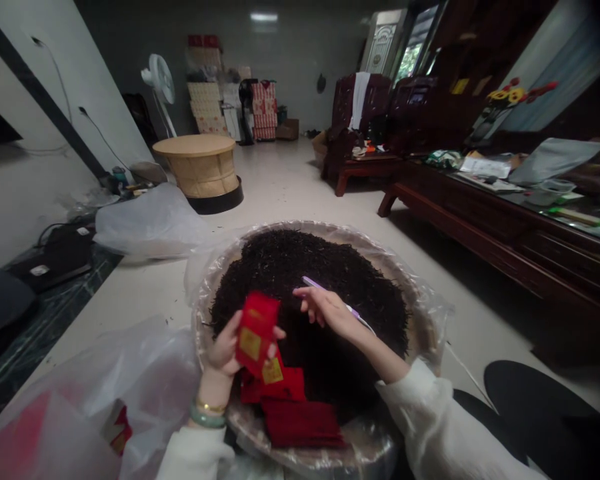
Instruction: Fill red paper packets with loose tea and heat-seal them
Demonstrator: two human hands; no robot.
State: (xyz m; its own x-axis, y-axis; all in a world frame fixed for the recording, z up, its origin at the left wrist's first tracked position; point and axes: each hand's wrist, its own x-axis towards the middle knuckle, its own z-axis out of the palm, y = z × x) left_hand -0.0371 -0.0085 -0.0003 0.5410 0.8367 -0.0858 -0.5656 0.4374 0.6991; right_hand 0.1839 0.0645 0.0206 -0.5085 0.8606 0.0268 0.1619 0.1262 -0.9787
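Observation:
A small red packet (258, 330) with a gold patch is in my left hand (229, 343), fingers closed round its sides. The packet is slightly blurred. My right hand (325, 310) hovers over dark, thin, dried leaves (300, 260), with its fingers apart and nothing visible between them. Partly behind that hand, a slim purple-and-white tool (314, 283) shows, with a white cord trailing toward the right. The leaves fill a wide round basket (420, 293) lined with clear plastic. At its near edge lie more red packets (303, 423), some stacked.
Clear plastic bags (150, 220) lie on the floor at left, one nearer holding red packets. A round wooden table (195, 143) stands ahead. To the right is a long dark wood table (480, 220) bearing clutter. Dark round stools (535, 400) stand at lower right.

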